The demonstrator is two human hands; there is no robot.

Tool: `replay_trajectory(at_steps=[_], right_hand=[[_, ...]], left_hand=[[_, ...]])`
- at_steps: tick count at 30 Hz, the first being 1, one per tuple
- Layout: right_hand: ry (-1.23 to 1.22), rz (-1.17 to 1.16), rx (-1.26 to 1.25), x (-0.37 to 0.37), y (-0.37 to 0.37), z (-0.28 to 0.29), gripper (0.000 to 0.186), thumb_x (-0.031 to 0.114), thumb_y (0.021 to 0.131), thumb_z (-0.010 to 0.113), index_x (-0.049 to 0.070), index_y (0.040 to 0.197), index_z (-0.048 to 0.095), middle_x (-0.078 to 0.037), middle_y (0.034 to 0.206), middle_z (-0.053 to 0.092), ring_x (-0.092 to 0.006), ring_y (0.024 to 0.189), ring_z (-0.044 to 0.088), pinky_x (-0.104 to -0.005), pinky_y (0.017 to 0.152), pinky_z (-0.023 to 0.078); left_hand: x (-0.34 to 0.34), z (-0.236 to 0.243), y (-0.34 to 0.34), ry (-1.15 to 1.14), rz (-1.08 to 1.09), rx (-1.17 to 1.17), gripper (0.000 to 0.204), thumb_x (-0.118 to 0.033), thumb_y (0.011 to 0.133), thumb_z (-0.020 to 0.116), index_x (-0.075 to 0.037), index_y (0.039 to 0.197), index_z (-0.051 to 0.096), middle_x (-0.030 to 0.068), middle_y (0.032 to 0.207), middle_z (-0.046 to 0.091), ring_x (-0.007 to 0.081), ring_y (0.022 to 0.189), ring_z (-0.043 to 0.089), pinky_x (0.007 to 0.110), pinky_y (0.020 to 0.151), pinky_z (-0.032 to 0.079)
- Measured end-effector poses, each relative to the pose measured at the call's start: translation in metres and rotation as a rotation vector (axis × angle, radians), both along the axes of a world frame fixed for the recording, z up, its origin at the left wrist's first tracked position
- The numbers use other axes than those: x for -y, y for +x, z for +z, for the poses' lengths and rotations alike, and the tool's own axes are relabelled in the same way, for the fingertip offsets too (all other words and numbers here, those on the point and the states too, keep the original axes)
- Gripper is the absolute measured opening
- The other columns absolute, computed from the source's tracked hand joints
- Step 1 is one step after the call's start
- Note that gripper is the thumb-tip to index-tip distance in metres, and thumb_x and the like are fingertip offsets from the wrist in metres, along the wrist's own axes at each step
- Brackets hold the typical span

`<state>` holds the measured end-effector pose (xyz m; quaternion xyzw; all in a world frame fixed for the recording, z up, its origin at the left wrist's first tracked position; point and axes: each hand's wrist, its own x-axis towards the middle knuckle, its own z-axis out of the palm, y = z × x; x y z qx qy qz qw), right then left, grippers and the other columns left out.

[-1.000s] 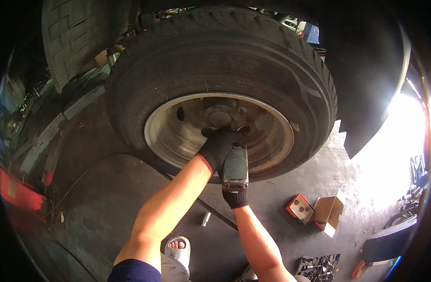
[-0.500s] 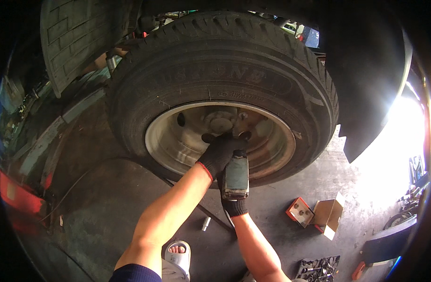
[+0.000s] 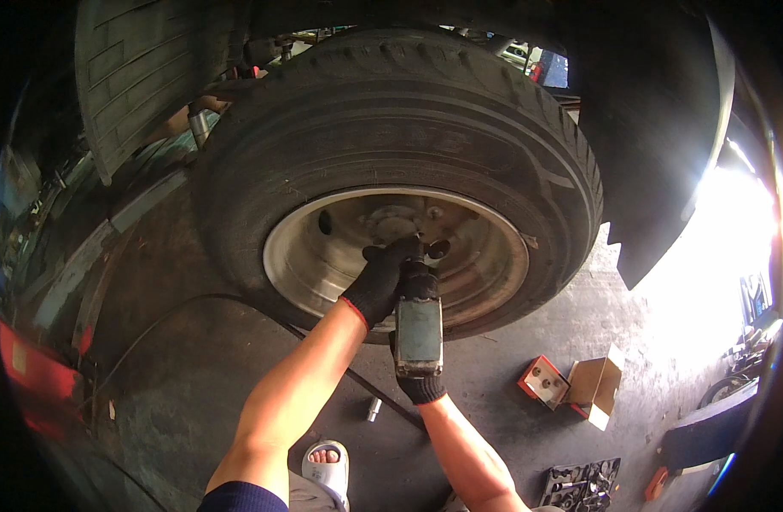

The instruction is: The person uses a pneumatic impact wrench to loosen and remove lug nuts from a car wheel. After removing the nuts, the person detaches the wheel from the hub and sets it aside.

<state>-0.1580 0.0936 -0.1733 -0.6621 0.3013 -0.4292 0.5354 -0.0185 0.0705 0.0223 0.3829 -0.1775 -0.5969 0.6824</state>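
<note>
Harsh right-side glare (corners black)

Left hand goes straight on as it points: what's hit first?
Probably the wheel hub: it looks next in line ahead of the left hand. Depth is unclear; they may already be touching.

Your right hand [image 3: 421,390] is mostly hidden behind the power tool [image 3: 419,331] it holds. Your left hand [image 3: 385,277] covers part of the tool's nose, and you cannot tell whether the tip touches the wheel [image 3: 310,247]. The lower edge cuts off your left sleeve [image 3: 242,497] and the tool case [image 3: 579,485]. Lettering on the tyre [image 3: 366,145] is too blurred to read; glare swallows the floor's [image 3: 647,341] far right.
</note>
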Motion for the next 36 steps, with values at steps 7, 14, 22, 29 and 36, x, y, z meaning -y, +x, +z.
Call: replay_trajectory(at_steps=[7, 14, 22, 29, 36], right_hand=[[-0.030, 0.004, -0.084, -0.019, -0.016, 0.023, 0.045, 0.027, 0.101, 0.063, 0.006, 0.140, 0.063, -0.022, 0.137, 0.064, -0.0415, 0.129, 0.058, -0.0484, 0.112, 0.046], [-0.187, -0.072, -0.180, -0.027, -0.023, 0.042, 0.036, 0.026, 0.100, 0.062, 0.008, 0.131, 0.066, -0.020, 0.122, 0.068, -0.0398, 0.112, 0.063, -0.0496, 0.098, 0.053], [-0.425, -0.089, -0.232, -0.038, -0.029, 0.096, 0.041, 0.016, 0.109, 0.054, 0.010, 0.150, 0.053, -0.008, 0.126, 0.066, -0.0215, 0.115, 0.066, -0.0364, 0.099, 0.058], [-0.683, -0.168, -0.547, -0.024, -0.033, 0.100, 0.049, 0.018, 0.103, 0.059, 0.007, 0.151, 0.052, -0.015, 0.142, 0.061, -0.0300, 0.131, 0.058, -0.0425, 0.112, 0.048], [-0.295, -0.061, -0.121, 0.024, -0.005, 0.047, 0.048, 0.032, 0.096, 0.069, 0.009, 0.138, 0.066, -0.018, 0.134, 0.067, -0.0401, 0.123, 0.063, -0.0493, 0.102, 0.053]], left_hand=[[0.007, 0.002, 0.010, 0.018, -0.001, -0.078, 0.027, -0.021, 0.106, 0.055, 0.002, 0.112, 0.070, 0.0098, 0.095, 0.070, 0.0212, 0.081, 0.070, 0.034, 0.072, 0.059], [-0.001, 0.007, 0.004, -0.025, 0.083, -0.063, 0.027, -0.020, 0.105, 0.059, 0.002, 0.112, 0.073, 0.0088, 0.098, 0.071, 0.0198, 0.090, 0.067, 0.031, 0.082, 0.055], [0.001, 0.015, 0.004, -0.131, 0.085, -0.055, 0.021, -0.018, 0.104, 0.061, 0.000, 0.108, 0.072, 0.0084, 0.097, 0.070, 0.0192, 0.091, 0.069, 0.030, 0.082, 0.056], [0.002, 0.011, 0.006, 0.194, 0.200, 0.131, 0.019, -0.020, 0.105, 0.058, -0.005, 0.107, 0.069, 0.0086, 0.095, 0.068, 0.0194, 0.085, 0.070, 0.033, 0.072, 0.058], [0.008, 0.005, 0.006, -0.037, 0.020, -0.074, 0.026, -0.024, 0.107, 0.055, -0.003, 0.119, 0.065, 0.0121, 0.105, 0.073, 0.0221, 0.093, 0.072, 0.037, 0.082, 0.061]])
